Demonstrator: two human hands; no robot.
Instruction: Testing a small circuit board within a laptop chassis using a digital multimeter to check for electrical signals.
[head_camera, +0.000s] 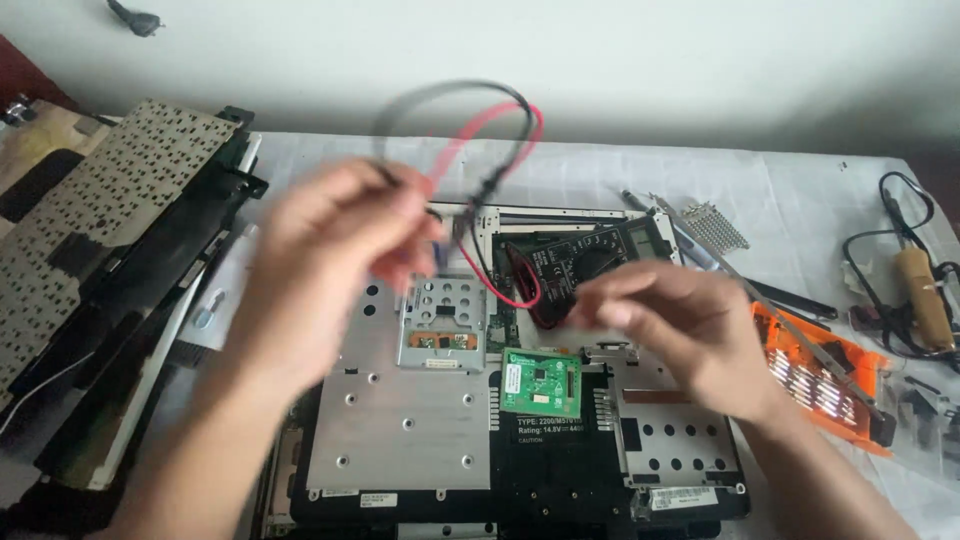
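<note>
Both hands hover above an opened laptop chassis (500, 420) lying on a white-covered worktop (800, 180). The left hand (330, 270) has its fingers closed on the black and red test leads (480, 120), which arc up in a loop and run down to a black multimeter (590, 265) resting on the chassis. The right hand (690, 335) is blurred, fingers curled near the meter; I cannot tell whether they pinch anything. To handle the leads well, it seems wise to hold each probe by its insulated body and keep the loop clear of the small green circuit board (540, 383) (its contacts are bare). The chassis shows flat perforated metal plates, dull silver against matte black plastic. A detached keyboard (90, 230) leans at the left, and an orange tool case (820, 375) and a soldering iron (925, 295) with tangled cable lie at the right.
</note>
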